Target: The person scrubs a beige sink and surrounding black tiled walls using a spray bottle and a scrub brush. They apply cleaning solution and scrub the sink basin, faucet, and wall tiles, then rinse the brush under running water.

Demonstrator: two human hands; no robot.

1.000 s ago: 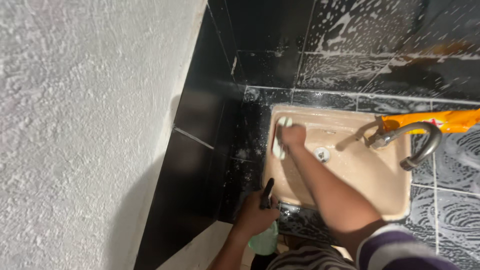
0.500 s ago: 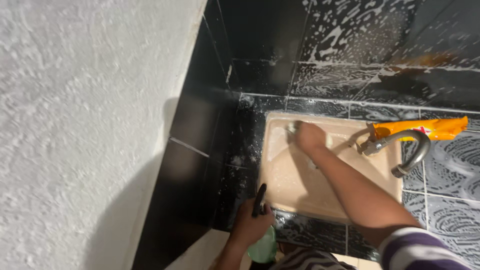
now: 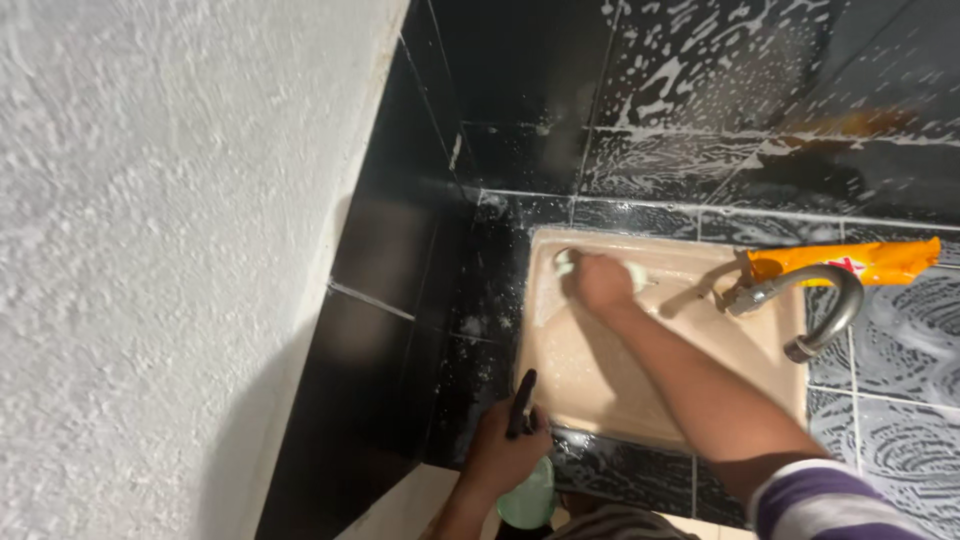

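Note:
A beige sink basin [image 3: 590, 385] is set into a black tiled counter [image 3: 880, 400] smeared with soapy foam. My right hand [image 3: 600, 282] presses a pale green sponge [image 3: 566, 262] against the far left corner of the basin. My left hand [image 3: 505, 445] rests at the counter's near edge, gripping a light green spray bottle [image 3: 528, 492] by its black trigger head [image 3: 521, 402].
A curved metal tap [image 3: 815, 295] arches over the sink's right side, with an orange packet [image 3: 860, 260] lying behind it. Black wall tiles [image 3: 700, 90] streaked with foam rise behind. A rough white plaster wall [image 3: 170, 250] fills the left.
My right hand has scrubbed from the basin's left side toward the back edge and then slightly left into the corner. My left hand keeps its hold on the bottle.

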